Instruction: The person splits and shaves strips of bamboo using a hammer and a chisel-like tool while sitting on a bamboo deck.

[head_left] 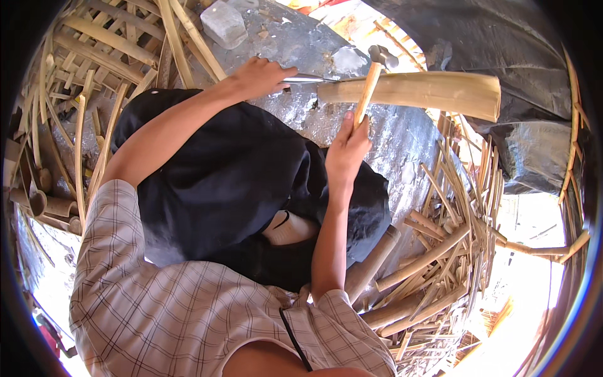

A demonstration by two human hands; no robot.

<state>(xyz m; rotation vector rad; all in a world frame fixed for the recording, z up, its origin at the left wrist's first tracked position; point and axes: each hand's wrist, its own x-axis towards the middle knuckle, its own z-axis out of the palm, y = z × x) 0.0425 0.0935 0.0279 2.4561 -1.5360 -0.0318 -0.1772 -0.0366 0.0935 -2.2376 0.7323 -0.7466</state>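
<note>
My left hand is closed around the handle of a knife; its handle is mostly hidden in the fingers. The narrow metal blade points right, and its tip meets the near-left end of a wide split bamboo piece. My right hand grips the lower wooden handle of a hammer. The hammer is held upright in the view, its metal head beyond the bamboo's far edge and its handle crossing in front of the bamboo. Whether hammer and bamboo touch, I cannot tell.
Under the bamboo lies a grey, worn sheet. A whitish block sits at the far left of it. Woven bamboo strips fill the left, and a heap of bamboo sticks lies at right. Dark plastic sheeting hangs far right.
</note>
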